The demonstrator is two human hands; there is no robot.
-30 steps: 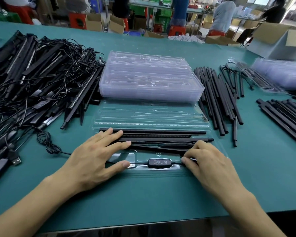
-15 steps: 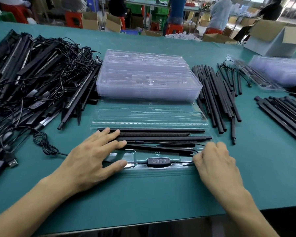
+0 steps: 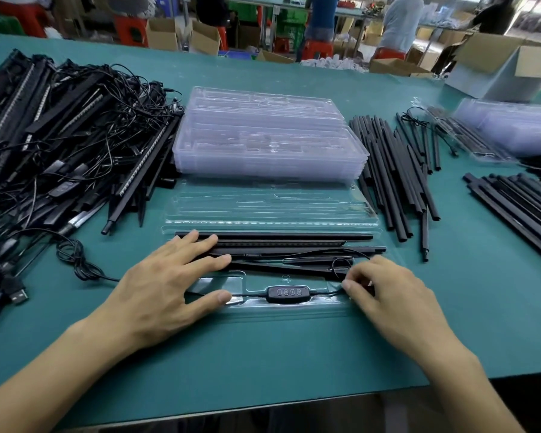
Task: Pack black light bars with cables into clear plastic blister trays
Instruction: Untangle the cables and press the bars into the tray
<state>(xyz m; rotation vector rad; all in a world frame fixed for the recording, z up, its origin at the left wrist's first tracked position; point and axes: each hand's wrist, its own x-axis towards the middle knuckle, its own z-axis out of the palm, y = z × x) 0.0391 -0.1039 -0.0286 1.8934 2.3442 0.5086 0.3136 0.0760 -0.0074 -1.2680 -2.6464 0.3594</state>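
An open clear blister tray [image 3: 294, 309] lies in front of me on the green table. Several black light bars [image 3: 294, 243] lie lengthwise in its near half. A black inline controller [image 3: 289, 292] sits in the front slot, with its thin cable [image 3: 325, 293] running off both ends. My left hand [image 3: 169, 282] lies flat, fingers pressing the bars' left ends and thumb on the cable left of the controller. My right hand [image 3: 384, 292] has curled fingers and pinches the cable just right of the controller. A small cable loop [image 3: 341, 264] stands up above the bars there.
A stack of empty clear trays [image 3: 269, 145] stands behind the open tray. A tangled pile of light bars with cables [image 3: 60, 135] fills the left, with a USB plug [image 3: 16, 293] at its near edge. Loose black bars [image 3: 394, 176] lie to the right, more trays [image 3: 512, 132] far right.
My right hand slid from the controller's right end to the tray's right side and now pinches the cable, raising a small loop. The left hand has stayed in place.
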